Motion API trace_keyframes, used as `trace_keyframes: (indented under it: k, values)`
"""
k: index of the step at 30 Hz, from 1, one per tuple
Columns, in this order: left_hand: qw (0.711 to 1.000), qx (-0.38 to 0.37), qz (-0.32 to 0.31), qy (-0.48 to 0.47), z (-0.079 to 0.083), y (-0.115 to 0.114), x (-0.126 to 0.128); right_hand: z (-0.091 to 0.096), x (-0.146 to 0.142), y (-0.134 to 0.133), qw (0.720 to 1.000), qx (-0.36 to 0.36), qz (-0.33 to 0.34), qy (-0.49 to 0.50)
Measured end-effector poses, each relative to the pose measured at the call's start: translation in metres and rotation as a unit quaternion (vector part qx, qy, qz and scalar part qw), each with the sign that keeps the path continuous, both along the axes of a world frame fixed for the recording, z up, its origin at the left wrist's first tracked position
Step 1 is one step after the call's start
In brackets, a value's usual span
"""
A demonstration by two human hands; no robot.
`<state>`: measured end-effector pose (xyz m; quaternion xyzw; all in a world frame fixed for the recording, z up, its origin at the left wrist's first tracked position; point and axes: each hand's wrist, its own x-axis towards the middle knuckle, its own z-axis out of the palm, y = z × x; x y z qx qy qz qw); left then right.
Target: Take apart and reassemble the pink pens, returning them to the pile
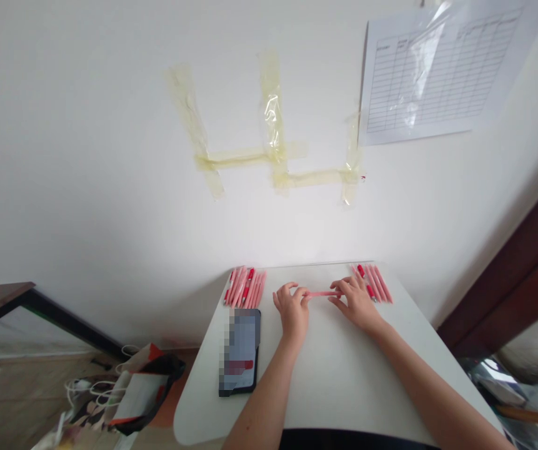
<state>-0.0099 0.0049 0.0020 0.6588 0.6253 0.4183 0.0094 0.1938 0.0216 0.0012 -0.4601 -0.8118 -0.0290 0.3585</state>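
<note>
A slim pink pen [321, 294] is held level over the white table [338, 381], one end in each hand. My left hand [292, 307] pinches its left end between thumb and fingertips. Around the right end, the fingers of my right hand [357, 305] are closed. Beyond my left hand lies a pile of pink and red pens [245, 287] at the table's back left corner. A smaller row of similar pens [378, 284] lies just right of my right hand, partly hidden behind it.
A phone [243, 350] lies left of my left forearm. The white wall [297, 231] rises behind the table, with yellowed tape [240, 159] and a printed sheet [442, 75] on it. Bags and white cables [104, 394] sit on the floor at left; dark wood [507, 300] stands at right.
</note>
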Motion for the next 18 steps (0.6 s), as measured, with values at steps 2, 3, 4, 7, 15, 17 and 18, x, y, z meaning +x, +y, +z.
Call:
trace_keyframes:
  k: [2, 3, 4, 7, 15, 17, 18]
  values:
    - [1.000, 0.001, 0.000, -0.004, -0.0010, 0.0006, -0.0003, -0.0010, -0.0003, 0.0007, 1.000, 0.005, -0.005, 0.007]
    - [1.000, 0.002, -0.002, -0.007, -0.0014, 0.0008, -0.0004, -0.0015, -0.0002, 0.0013, 1.000, 0.009, -0.007, 0.010]
    - [1.000, 0.003, -0.002, -0.012, -0.0018, 0.0010, -0.0004, -0.0019, 0.0000, 0.0020, 1.000, 0.012, -0.008, 0.010]
    - [1.000, 0.007, -0.001, -0.026, -0.0020, 0.0014, 0.0000, -0.0018, 0.0017, 0.0036, 1.000, 0.020, -0.009, 0.007]
    - [0.999, 0.011, -0.001, -0.036, 0.0013, 0.0005, 0.0004, -0.0026, 0.0045, 0.0055, 0.999, 0.019, -0.025, -0.015]
    - [0.999, 0.009, 0.002, -0.035, 0.0011, 0.0002, 0.0003, -0.0028, 0.0039, 0.0050, 1.000, 0.012, -0.023, -0.010]
    - [0.999, 0.008, 0.005, -0.035, 0.0009, 0.0002, 0.0003, -0.0028, 0.0033, 0.0045, 1.000, 0.006, -0.021, -0.005]
